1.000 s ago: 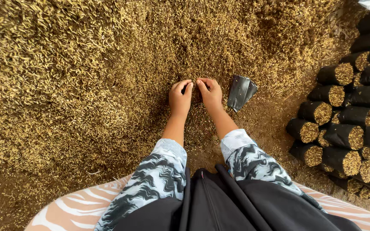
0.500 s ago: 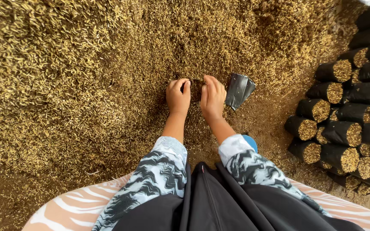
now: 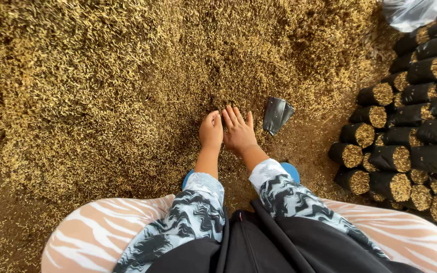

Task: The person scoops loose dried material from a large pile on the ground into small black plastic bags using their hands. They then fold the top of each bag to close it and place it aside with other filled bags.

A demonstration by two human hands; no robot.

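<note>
Both of my hands rest side by side on a wide heap of golden rice husk (image 3: 102,91). My left hand (image 3: 211,130) is curled, its fingers dug into the husk. My right hand (image 3: 238,131) lies flat with fingers spread, palm down on the husk. An empty black plastic bag (image 3: 276,115) lies crumpled on the husk just right of my right hand, not touched. What lies under my hands is hidden.
Several black bags filled with husk (image 3: 410,136) are stacked on their sides at the right. A clear plastic sheet (image 3: 413,12) sits at the top right. Something blue (image 3: 290,171) shows under my forearms. My striped lap (image 3: 92,227) fills the bottom.
Both hands have drawn back toward me through the husk. The right hand has flattened with its fingers spread. The black bag has not moved.
</note>
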